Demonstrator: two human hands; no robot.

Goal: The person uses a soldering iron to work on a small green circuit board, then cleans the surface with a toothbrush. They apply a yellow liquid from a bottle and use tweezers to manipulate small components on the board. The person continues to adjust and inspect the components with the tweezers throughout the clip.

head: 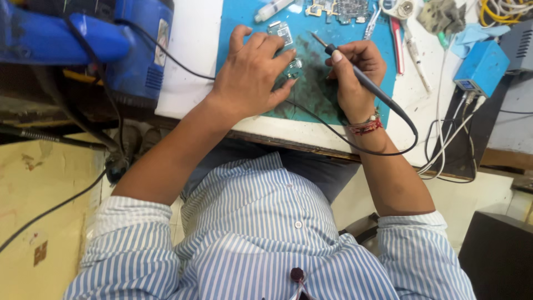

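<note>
Striped shirt [261,233]; small circuit board [293,68] half-hidden under left hand [250,75]

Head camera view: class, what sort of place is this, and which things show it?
Probably an electronics repair bench. The right hand holds a soldering iron, the left hand steadies a small circuit board on a blue work mat, and a bigger circuit board lies beyond.

A white workbench [191,66] carried a blue work mat [311,97], stained dark in the middle. On the mat lay small circuit boards [340,8], a syringe [273,9] and a small metal part [283,32]. Beside the mat lay red-handled tools [397,39], a blue box [482,68] and a crumpled rag [441,15]
</note>
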